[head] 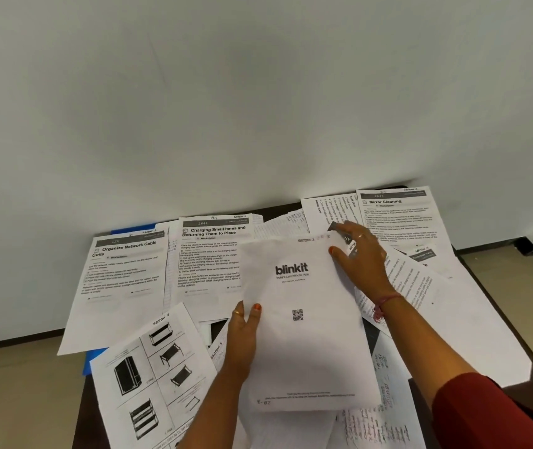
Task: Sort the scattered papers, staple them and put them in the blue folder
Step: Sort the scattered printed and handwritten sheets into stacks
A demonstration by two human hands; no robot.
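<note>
"blinkit" on held sheet (304, 319), "Mirror Cleaning" sheet (398, 215), "Organize Network Cable Coils" sheet (119, 286)

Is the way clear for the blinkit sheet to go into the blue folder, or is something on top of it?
Not clear. The blue folder lies at the table's left, mostly buried under the Organize Network Cable Coils sheet and the shelf-drawing sheet. Both hands, left hand and right hand, hold the blinkit sheet.

Printed white papers (213, 254) lie scattered and overlapping across the dark worktop (78, 413); the blue folder (95, 361) lies mostly buried beneath the left sheets.
</note>
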